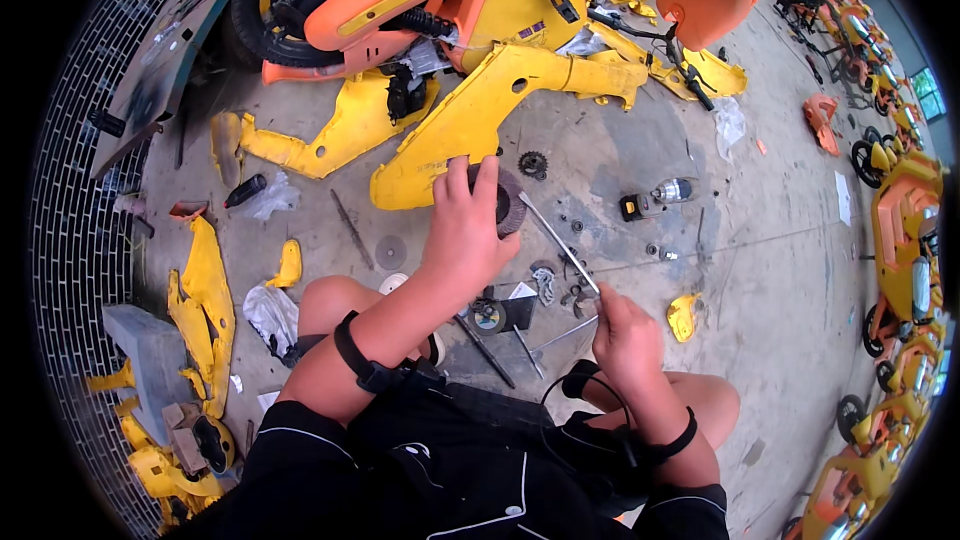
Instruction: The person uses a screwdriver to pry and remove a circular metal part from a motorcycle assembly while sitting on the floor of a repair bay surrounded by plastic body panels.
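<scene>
My left hand [462, 230] is closed around a dark, round, ring-like part [511, 202], its fingers over the top and the thumb at the lower edge. From my right hand [628, 337] a long, slim metal rod [562, 247], perhaps a screwdriver, points up and left. Its far tip meets, or nearly meets, the rim of the round part; its handle is hidden in my fist. Just beyond the round part lies a small black gear [533, 164]. A yellow body panel [470, 120] stretches behind my left hand.
An orange and yellow scooter [390, 10] lies at the back. A drill [655, 198] rests on the floor to the right. Nuts and small parts [572, 224], a grey disc [390, 252] and rods [486, 351] lie around. Yellow panels [207, 305] are at left, a row of scooters [900, 240] far right.
</scene>
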`<action>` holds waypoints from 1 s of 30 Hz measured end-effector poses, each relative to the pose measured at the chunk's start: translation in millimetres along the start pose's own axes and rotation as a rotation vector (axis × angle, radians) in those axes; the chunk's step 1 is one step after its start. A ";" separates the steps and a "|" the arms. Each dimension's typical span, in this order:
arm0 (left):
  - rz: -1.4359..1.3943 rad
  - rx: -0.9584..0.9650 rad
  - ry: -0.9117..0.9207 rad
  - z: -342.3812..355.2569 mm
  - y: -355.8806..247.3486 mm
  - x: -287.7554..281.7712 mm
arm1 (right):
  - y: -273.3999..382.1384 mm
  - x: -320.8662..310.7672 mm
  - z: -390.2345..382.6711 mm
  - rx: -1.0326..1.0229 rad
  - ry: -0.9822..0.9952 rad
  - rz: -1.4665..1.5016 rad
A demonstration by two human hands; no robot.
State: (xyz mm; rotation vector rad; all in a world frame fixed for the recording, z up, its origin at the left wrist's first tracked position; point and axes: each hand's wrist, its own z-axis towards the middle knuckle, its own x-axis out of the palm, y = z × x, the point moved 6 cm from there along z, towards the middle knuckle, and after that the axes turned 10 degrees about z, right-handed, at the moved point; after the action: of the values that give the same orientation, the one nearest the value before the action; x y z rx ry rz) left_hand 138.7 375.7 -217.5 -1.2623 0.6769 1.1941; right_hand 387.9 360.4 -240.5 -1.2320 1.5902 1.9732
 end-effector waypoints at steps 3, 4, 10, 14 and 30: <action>-0.029 -0.019 0.000 3.1 1.3 0.0 | 11.5 -10.3 6.0 -0.089 -0.065 -0.186; -0.032 -0.020 -0.003 3.8 1.1 -1.2 | 13.4 -12.1 7.0 -0.106 -0.079 -0.202; 0.056 0.043 -0.027 3.3 -9.2 -7.1 | -13.4 2.7 3.5 0.107 0.111 0.417; 0.010 0.033 -0.024 6.7 -5.4 -13.4 | -9.2 1.1 7.4 0.081 0.047 0.394; -1.892 -0.116 0.254 28.6 6.6 -15.4 | 1.2 8.5 12.7 0.136 0.107 0.633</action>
State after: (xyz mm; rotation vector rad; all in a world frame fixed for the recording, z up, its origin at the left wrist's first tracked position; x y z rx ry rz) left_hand 121.9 397.5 -199.0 -1.4132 -0.5167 -0.5114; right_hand 376.9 369.3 -246.3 -0.8536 2.3438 2.1100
